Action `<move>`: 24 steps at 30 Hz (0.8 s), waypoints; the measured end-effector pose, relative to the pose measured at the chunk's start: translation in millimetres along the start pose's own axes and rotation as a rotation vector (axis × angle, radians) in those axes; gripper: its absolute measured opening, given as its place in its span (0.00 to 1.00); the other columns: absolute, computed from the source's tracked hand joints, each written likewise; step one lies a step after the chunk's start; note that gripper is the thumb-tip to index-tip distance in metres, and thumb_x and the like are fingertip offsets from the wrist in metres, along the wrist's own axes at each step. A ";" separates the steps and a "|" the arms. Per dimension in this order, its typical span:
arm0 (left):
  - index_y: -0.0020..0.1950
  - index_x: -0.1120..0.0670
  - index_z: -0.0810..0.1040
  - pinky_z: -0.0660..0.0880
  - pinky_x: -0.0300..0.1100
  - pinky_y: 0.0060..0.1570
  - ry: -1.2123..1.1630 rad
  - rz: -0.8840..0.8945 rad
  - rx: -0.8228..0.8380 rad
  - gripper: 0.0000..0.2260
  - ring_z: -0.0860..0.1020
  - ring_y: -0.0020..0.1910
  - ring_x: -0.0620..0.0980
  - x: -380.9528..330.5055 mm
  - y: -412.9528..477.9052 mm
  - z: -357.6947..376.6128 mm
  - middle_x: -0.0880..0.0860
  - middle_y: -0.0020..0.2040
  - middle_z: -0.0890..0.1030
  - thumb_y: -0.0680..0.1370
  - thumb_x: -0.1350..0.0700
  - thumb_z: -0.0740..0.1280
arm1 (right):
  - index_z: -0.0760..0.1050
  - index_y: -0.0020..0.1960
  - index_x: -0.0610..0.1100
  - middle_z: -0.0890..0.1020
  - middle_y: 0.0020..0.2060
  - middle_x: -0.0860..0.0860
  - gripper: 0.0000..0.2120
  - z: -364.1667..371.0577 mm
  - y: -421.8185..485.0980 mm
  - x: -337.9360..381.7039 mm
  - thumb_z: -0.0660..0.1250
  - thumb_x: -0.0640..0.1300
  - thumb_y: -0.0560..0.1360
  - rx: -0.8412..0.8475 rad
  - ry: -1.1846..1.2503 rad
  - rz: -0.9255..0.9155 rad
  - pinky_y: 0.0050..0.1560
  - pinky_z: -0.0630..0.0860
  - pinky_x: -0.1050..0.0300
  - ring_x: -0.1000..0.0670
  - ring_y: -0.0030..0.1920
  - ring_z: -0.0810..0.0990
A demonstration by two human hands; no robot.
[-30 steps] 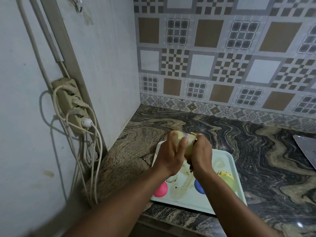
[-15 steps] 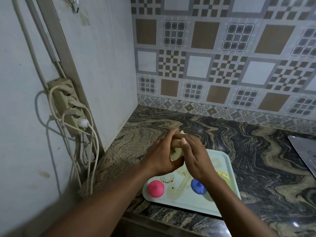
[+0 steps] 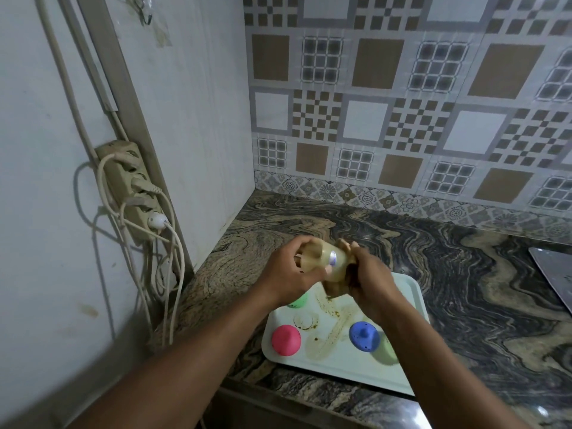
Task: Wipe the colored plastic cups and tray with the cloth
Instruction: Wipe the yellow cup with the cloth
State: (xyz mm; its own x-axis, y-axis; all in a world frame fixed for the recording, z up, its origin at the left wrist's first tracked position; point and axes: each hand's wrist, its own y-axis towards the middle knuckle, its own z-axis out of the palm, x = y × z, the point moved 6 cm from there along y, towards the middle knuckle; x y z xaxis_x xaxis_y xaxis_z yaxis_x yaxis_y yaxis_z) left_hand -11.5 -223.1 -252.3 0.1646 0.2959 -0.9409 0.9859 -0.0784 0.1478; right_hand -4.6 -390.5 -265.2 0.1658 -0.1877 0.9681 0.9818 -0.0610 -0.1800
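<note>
Both hands meet above the far left corner of the white tray (image 3: 411, 308), and together they hide most of what they hold. The left hand (image 3: 291, 274) has its grip curled shut around a beige cloth (image 3: 332, 267) bundled over something rounded; only a small bluish-purple patch (image 3: 333, 258) peeps through the folds, so it looks like a cup, but its shape and colour cannot be made out for sure. The right hand (image 3: 370, 281) presses its closed grip against the other side of the same cloth, fingers tucked in behind the bundle.

The tray lies on the marbled stone bench (image 3: 479, 274), its surface smeared with brownish streaks. On it stand a pink cup (image 3: 286, 339) and a blue cup (image 3: 364, 335), both upside down. A green cup (image 3: 298, 301) is largely hidden under the left wrist, and a pale green cup (image 3: 383, 351) is partly covered by the right forearm. A grey object (image 3: 554, 274) is cut off at the right edge. On the left wall hangs a power strip (image 3: 130, 187) with cables.
</note>
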 end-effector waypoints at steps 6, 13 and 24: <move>0.63 0.58 0.73 0.82 0.56 0.54 -0.551 -0.350 0.045 0.20 0.81 0.55 0.60 8.5 0.6 6.5 0.60 0.58 0.79 0.73 0.62 0.73 | 0.81 0.58 0.48 0.83 0.47 0.43 0.17 0.0 -16.1 4.1 0.55 0.52 0.86 -0.159 0.139 -0.107 0.49 0.81 0.48 0.43 0.49 0.82; 0.55 0.60 0.82 0.77 0.42 0.32 -0.712 -0.602 -0.119 0.22 0.82 0.35 0.54 24.9 -5.6 9.3 0.58 0.39 0.83 0.81 0.42 0.61 | 0.72 0.74 0.48 0.80 0.67 0.51 0.24 40.5 -45.2 -13.3 0.52 0.57 0.85 0.104 -0.658 -0.778 0.55 0.81 0.47 0.44 0.56 0.83; 0.48 0.58 0.79 0.67 0.37 0.23 -0.811 -0.605 -0.138 0.19 0.77 0.27 0.53 16.1 -4.6 -6.7 0.56 0.32 0.80 0.81 0.45 0.58 | 0.78 0.65 0.41 0.80 0.64 0.46 0.13 52.6 -54.6 19.4 0.62 0.42 0.83 -0.098 -0.617 -0.897 0.60 0.76 0.62 0.52 0.63 0.79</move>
State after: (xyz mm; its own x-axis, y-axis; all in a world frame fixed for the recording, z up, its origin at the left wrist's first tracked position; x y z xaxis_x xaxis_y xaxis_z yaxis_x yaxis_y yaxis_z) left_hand -13.1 -211.6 -266.1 -0.3814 -0.4881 -0.7850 0.9004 -0.0038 -0.4351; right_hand -50.1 -339.2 -227.4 -0.5616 0.4859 0.6697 0.7616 -0.0128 0.6480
